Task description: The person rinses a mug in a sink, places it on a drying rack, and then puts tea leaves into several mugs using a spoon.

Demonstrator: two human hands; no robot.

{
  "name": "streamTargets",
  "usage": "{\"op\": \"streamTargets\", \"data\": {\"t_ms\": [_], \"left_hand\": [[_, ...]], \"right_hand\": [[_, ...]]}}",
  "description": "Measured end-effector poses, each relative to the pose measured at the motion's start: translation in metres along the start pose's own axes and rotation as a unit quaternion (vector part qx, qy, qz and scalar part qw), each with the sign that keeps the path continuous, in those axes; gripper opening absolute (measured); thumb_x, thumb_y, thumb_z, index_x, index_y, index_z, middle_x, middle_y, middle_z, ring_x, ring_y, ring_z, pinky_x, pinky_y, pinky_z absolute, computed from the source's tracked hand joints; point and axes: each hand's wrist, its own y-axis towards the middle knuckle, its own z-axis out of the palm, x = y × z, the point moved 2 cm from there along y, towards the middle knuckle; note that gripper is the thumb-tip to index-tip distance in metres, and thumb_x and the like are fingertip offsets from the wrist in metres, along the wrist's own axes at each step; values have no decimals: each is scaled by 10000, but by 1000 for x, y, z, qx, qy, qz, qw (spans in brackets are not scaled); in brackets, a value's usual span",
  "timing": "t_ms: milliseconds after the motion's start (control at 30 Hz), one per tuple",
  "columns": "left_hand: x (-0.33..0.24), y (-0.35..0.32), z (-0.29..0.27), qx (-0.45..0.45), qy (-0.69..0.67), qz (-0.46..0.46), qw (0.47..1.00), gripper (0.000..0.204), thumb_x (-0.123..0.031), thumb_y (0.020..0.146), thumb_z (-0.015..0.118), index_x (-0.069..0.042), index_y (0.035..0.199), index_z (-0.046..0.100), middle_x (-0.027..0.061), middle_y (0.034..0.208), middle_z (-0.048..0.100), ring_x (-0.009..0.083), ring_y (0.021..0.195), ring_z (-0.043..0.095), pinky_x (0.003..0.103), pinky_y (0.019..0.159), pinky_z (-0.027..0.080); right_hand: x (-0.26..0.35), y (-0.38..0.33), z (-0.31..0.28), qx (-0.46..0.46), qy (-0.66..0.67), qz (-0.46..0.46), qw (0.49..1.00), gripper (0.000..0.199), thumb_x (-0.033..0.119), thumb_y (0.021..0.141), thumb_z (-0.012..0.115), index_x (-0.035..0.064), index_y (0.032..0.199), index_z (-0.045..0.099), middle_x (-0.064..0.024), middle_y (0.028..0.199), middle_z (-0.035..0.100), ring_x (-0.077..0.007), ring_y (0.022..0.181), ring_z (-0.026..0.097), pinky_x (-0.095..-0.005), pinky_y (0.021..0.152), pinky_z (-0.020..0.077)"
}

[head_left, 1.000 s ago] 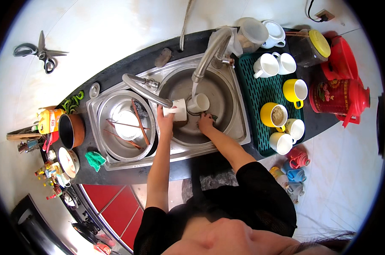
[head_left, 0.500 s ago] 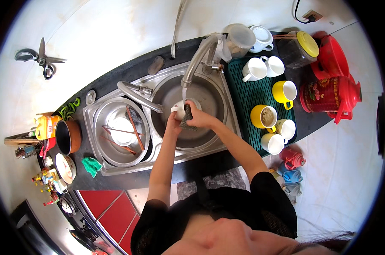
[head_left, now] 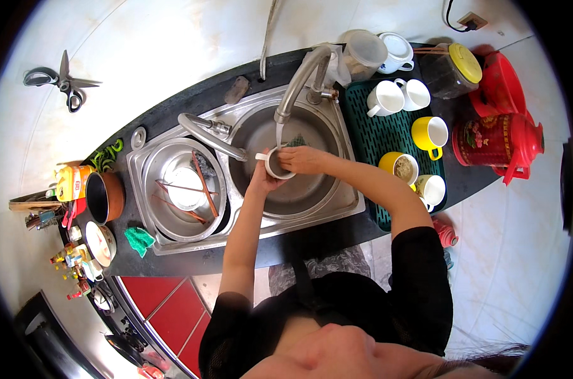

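Over the right sink basin (head_left: 324,136), my left hand (head_left: 265,179) is closed around a white mug (head_left: 274,167), tilted with its mouth toward the right. The handle points left. My right hand (head_left: 304,160) lies with its fingers stretched out over the mug's mouth and partly inside it; the fingertips are hidden. Water (head_left: 279,136) runs from the tall faucet (head_left: 292,91) down onto the mug and fingers. A dark green cloth (head_left: 296,140) shows just beyond my right hand, in the basin, apart from my fingers.
A second faucet (head_left: 207,136) arches left of the basin. A steel bowl (head_left: 148,189) with chopsticks and a white dish fills the left sink. On the right, a green drain tray (head_left: 370,142) bears several white and yellow mugs. A red thermos (head_left: 488,140) stands beyond it.
My right hand has let go of the green cloth, which is now in the basin. Its fingers have moved to the mug's mouth, and the mug has tipped toward the right.
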Motion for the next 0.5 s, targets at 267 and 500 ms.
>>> {"op": "streamTargets", "data": {"t_ms": [267,500], "left_hand": [[13,37,-25,89,-90,254,959,447,-497,830,452,-108,1022,561,65,954,599,218,867,578,358,727,480],[-16,21,-18,-23,46,76,996,430,-482,820,495,-105,1011,571,42,990,599,209,897,574,386,759,479]], "right_hand": [[52,44,22,70,387,543,742,244,96,656,590,13,883,558,-135,837,580,-300,944,501,-372,845,402],[35,15,32,-116,177,263,941,356,59,656,577,41,1009,536,-166,950,572,-318,958,512,-405,874,391]]}}
